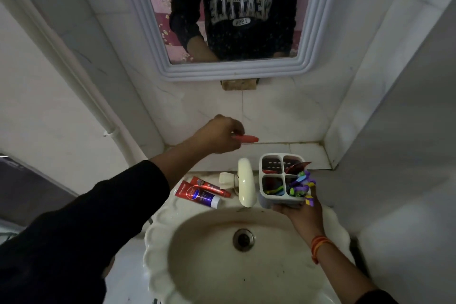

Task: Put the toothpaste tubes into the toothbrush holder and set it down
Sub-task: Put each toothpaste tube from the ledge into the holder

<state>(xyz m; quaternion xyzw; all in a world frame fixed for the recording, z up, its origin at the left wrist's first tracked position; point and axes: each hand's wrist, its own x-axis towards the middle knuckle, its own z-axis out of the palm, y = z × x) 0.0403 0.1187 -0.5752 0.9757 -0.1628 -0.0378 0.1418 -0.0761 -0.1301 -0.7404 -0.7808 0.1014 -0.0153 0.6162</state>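
Up over the back of the basin, the left hand (222,134) is clenched around a small red tube (246,138), which juts out sideways from the fingers toward the right, with its far end free in the air in front of the tiled wall (271,116). Below and to the right of that grip, the right hand (299,212) cups a white four-compartment toothbrush holder (270,196) from underneath, holding it upright above the right rim of the washbasin (162,224). The compartment nearest the right-hand fingers is stuffed with purple and green toothbrushes (302,184); a red packet (297,167) leans out of the compartment behind it, and the two compartments on the far side from the palm look mostly dark inside, so their contents are hard to make out. An orange thread band (318,247) circles the right wrist.

Below the left-hand grip and just left of the cream tap (245,184), two toothpaste tubes lie on the ledge side by side and touching: a red and purple Colgate tube (197,195) nearer the camera and a slimmer red tube (209,186) behind it. The tap stands between these tubes and the held holder. Farther up the wall, a white-framed mirror (138,7) reflects a dark sweatshirt with lettering.
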